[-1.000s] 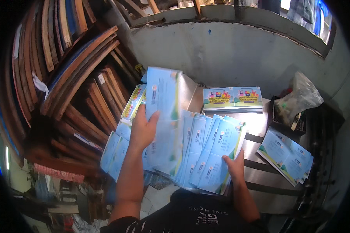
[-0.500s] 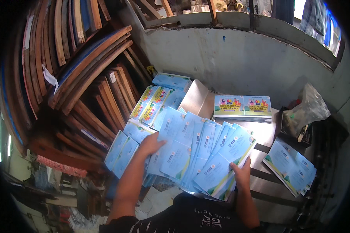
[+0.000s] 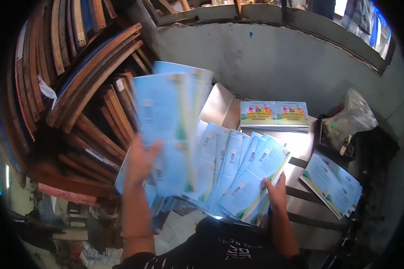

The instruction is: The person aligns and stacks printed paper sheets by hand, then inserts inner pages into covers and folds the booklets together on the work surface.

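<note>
My left hand (image 3: 140, 163) is closed on a bunch of light blue printed booklets (image 3: 161, 121), raised upright and smeared by motion. Its thumb lies across their face. Below and right of it, a fanned pile of blue booklets (image 3: 242, 179) overlaps in a wide spread. My right hand (image 3: 277, 193) grips the right edge of that pile, thumb on top and the other fingers mostly hidden beneath. Most of the booklets stacked at the left are now hidden behind the raised bunch.
Booklets with yellow picture covers (image 3: 274, 113) lie stacked behind the fan on a metal surface (image 3: 296, 142). More blue booklets (image 3: 332, 186) rest at the right, near a dark box (image 3: 330, 134) holding a clear plastic bag (image 3: 352, 116). Wooden boards (image 3: 94, 80) fill the left side, and a grey wall (image 3: 274, 62) stands behind.
My left hand has lifted a bunch of blue booklets off the fan's left side, up and to the left. The right hand keeps its grip at the fan's right edge. The view has shifted slightly.
</note>
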Demonstrator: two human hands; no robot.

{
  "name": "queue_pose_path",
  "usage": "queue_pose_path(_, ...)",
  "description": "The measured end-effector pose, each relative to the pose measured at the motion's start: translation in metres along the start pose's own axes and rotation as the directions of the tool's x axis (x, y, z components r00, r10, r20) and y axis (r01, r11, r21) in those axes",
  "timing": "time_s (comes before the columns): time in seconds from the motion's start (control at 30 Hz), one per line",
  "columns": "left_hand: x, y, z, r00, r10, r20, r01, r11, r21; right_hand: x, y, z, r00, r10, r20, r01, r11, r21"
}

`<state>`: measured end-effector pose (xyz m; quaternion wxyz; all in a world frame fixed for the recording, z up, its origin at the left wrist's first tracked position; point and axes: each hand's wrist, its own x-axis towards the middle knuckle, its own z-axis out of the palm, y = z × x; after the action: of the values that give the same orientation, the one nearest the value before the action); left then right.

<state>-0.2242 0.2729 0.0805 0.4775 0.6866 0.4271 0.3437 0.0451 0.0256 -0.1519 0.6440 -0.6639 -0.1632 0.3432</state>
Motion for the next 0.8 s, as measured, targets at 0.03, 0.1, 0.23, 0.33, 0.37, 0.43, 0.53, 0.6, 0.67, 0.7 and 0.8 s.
queue_pose_path(0.03,-0.005,-0.009,0.029,0.993,-0.051,0.105,0.05,0.999,0.018,0.0,-0.009,0.003,1.0,-0.002,-0.007,0.002,1.0,-0.013)
queue_pose_path(0.1,-0.019,-0.04,0.099,0.967,-0.146,0.207,0.043,0.899,0.437,0.002,-0.026,0.01,0.968,0.199,0.15,-0.246,0.858,0.45)
queue_pose_path(0.23,-0.047,-0.096,0.182,0.86,-0.133,0.492,0.03,0.977,0.211,0.007,-0.011,-0.001,0.98,0.152,0.125,-0.183,0.937,0.297)
queue_pose_path(0.33,-0.032,-0.099,0.151,0.975,0.113,0.193,-0.207,0.779,0.592,0.0,-0.004,-0.006,0.992,0.122,0.042,-0.126,0.985,0.121)
queue_pose_path(0.37,-0.012,-0.107,0.124,0.993,0.094,0.067,-0.113,0.689,0.715,-0.001,-0.004,-0.005,0.996,0.083,0.027,-0.085,0.989,0.118)
queue_pose_path(0.43,0.008,-0.139,0.07,0.99,-0.023,-0.143,0.138,0.448,0.883,-0.007,-0.013,0.002,0.994,0.097,0.043,-0.1,0.993,0.071)
queue_pose_path(0.53,0.0,-0.135,0.066,0.982,-0.19,-0.017,0.101,0.438,0.893,-0.01,-0.013,0.004,0.997,-0.05,0.053,0.05,0.999,0.002)
queue_pose_path(0.6,-0.017,-0.142,0.077,0.998,-0.054,0.013,0.009,0.388,0.922,-0.015,-0.024,0.008,0.997,-0.036,0.074,0.041,0.997,-0.068)
queue_pose_path(0.67,-0.023,-0.141,0.085,0.999,-0.038,-0.02,0.035,0.457,0.889,-0.015,-0.029,0.006,0.996,-0.002,0.091,0.008,0.997,-0.074)
queue_pose_path(0.7,-0.025,-0.14,0.089,0.998,-0.022,-0.051,0.055,0.526,0.849,-0.014,-0.03,0.004,0.994,0.03,0.105,-0.022,0.997,-0.08)
queue_pose_path(0.8,-0.031,-0.152,0.098,0.983,0.181,0.0,-0.066,0.358,0.932,-0.009,-0.021,-0.002,0.995,0.061,0.076,-0.065,0.996,0.054)
